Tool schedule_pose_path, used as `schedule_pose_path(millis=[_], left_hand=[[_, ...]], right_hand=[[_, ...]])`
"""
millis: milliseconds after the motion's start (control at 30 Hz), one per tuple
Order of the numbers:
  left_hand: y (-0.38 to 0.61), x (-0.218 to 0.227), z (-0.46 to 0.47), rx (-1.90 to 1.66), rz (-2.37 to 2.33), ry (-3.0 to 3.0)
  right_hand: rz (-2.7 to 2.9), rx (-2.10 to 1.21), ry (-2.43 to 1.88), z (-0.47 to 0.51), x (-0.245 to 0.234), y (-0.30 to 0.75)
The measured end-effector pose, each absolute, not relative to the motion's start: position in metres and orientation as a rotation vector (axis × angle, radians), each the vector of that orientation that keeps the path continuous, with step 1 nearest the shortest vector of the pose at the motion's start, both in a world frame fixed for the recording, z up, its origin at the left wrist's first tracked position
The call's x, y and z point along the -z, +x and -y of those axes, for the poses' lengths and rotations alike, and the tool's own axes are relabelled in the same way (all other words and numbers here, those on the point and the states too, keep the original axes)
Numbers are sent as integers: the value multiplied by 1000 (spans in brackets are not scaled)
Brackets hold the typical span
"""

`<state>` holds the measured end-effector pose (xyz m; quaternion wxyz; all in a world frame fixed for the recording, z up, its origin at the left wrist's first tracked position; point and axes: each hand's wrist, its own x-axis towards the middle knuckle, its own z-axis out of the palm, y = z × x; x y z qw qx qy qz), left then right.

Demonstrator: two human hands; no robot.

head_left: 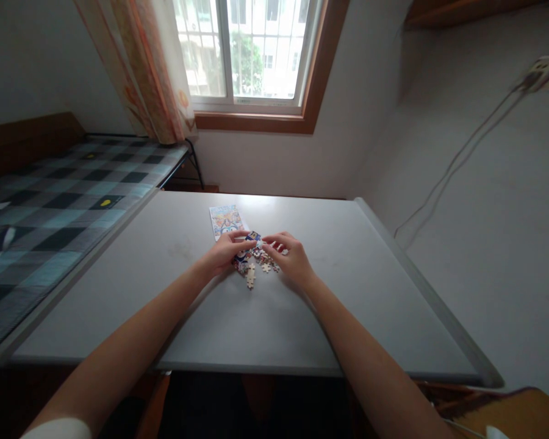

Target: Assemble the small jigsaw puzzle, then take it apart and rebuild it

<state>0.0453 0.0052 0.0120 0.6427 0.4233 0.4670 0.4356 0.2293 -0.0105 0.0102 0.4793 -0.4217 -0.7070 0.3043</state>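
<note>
My left hand [226, 251] grips a partly joined section of jigsaw puzzle [255, 236], dark blue with coloured printing, thumb on top. Opposite it, my right hand [291, 256] has thumb and forefinger drawn together at the section's right edge, on a small pale jigsaw puzzle piece [259, 244]. Its other fingers are curled. Loose jigsaw pieces [266, 267] lie in a small heap below and between both hands. A few joined pieces [251, 277] show their plain wooden side nearer to me. Behind my left hand lies a printed picture sheet [225, 218], partly covered by the fingers.
The white table [338, 317] has raised grey edging along its sides. To the left stands a bed with a checked cover [96, 177]. A window [256, 55] with a curtain [141, 67] is ahead. A cable [457, 161] hangs along the right wall.
</note>
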Motion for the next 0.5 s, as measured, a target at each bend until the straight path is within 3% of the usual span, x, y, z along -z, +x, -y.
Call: schedule_pose_path(millis=[200,500], left_hand=[[47,-13,-1,-943,-993,1062],[48,-16,-1,-919,-998,1126]], right_hand=[[1540,-1100,-1006,9,-7,225],[1496,-989,-1147,3,-6,232]])
